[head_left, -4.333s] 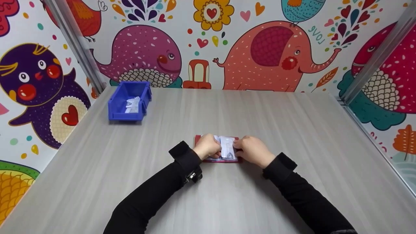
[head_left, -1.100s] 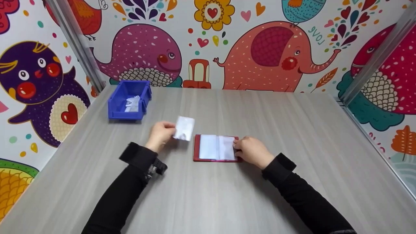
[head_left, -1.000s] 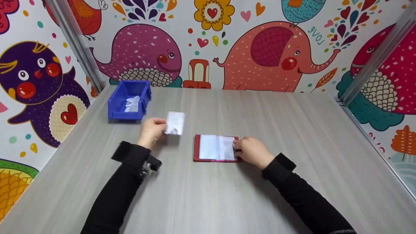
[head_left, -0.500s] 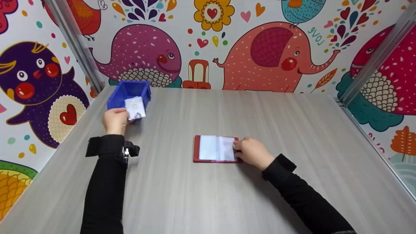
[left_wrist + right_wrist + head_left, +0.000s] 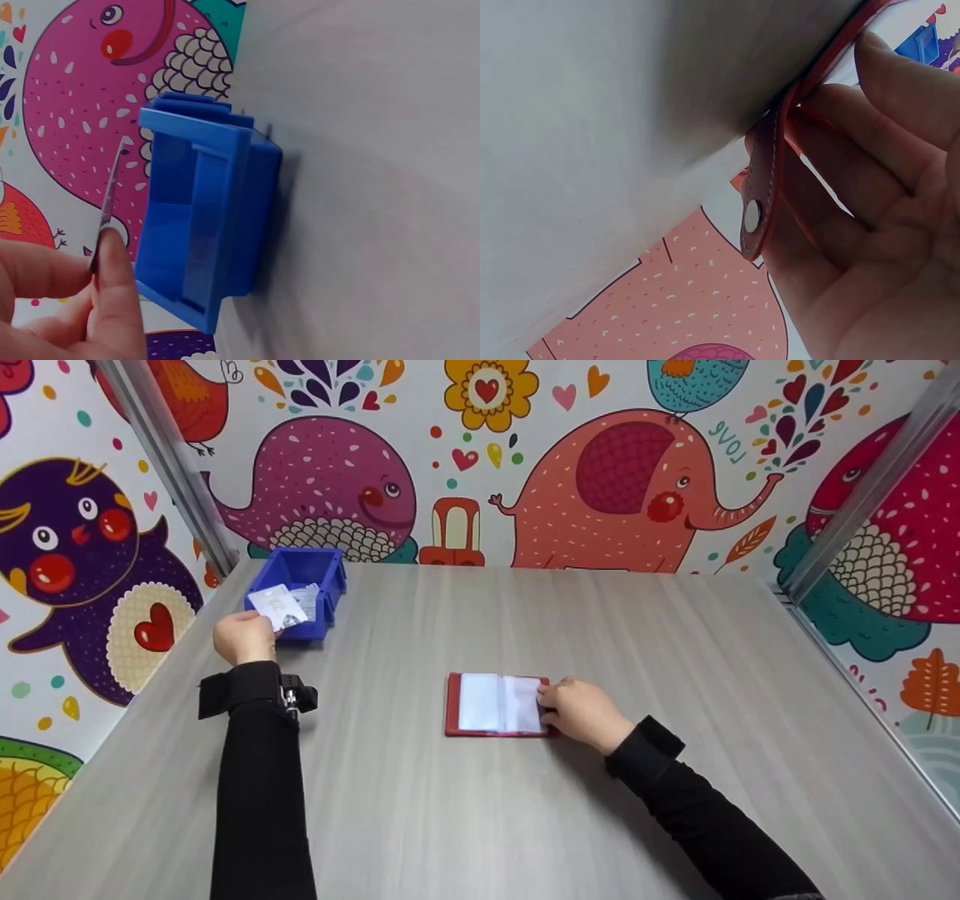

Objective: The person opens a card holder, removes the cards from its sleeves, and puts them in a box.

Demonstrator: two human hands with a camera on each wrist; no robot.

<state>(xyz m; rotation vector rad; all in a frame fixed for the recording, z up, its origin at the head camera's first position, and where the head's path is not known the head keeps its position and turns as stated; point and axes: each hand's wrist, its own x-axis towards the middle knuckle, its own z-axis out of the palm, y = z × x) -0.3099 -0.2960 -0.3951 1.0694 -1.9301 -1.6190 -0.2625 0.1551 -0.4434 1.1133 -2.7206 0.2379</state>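
My left hand (image 5: 245,638) pinches a white card (image 5: 278,607) by its edge, over the front of the blue bin (image 5: 328,615). In the left wrist view the card (image 5: 111,191) shows edge-on between thumb and finger, beside the bin's opening. White cards (image 5: 306,600) lie inside the bin, partly behind the held one. A red card holder (image 5: 453,705) lies spread open on the table, its clear sleeves (image 5: 480,703) facing up. My right hand (image 5: 585,711) grips its right edge. The right wrist view shows the holder's strap with a metal snap (image 5: 752,216) beside the fingers.
The wood-grain table (image 5: 480,817) runs back to a wall (image 5: 480,450) printed with cartoon animals. Metal posts (image 5: 161,465) stand at its back corners, and another printed panel (image 5: 90,532) closes the left side.
My left hand has carried the card away from the card holder, leftward and back to the blue bin, and has tilted it there. My right hand has stayed at the card holder's right edge.
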